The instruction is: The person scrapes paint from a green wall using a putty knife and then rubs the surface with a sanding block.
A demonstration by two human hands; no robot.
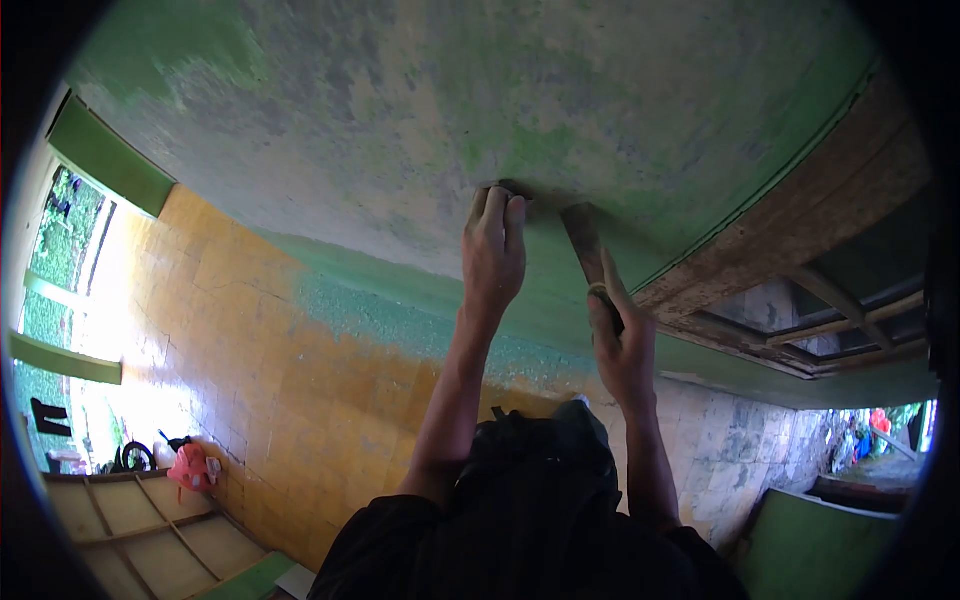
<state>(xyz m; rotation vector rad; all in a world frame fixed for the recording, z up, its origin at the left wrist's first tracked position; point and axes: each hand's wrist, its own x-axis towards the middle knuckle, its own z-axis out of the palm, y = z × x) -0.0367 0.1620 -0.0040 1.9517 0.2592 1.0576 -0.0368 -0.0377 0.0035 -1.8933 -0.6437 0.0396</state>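
My right hand is closed around the handle of a scraper. The flat metal blade points up at the wall, its tip at or very near the surface. To its left, my left hand is raised to the same wall with its fingers curled in. A dark edge shows by those fingertips, and what they hold, if anything, is hidden. Around both hands the wall is patchy, with grey and whitish areas among remnants of green paint.
A wooden window frame with panes is at the right. Below lies a yellowish tiled floor, with a strip of pale green specks along the wall's foot. A pink item stands near a panelled wooden surface at lower left.
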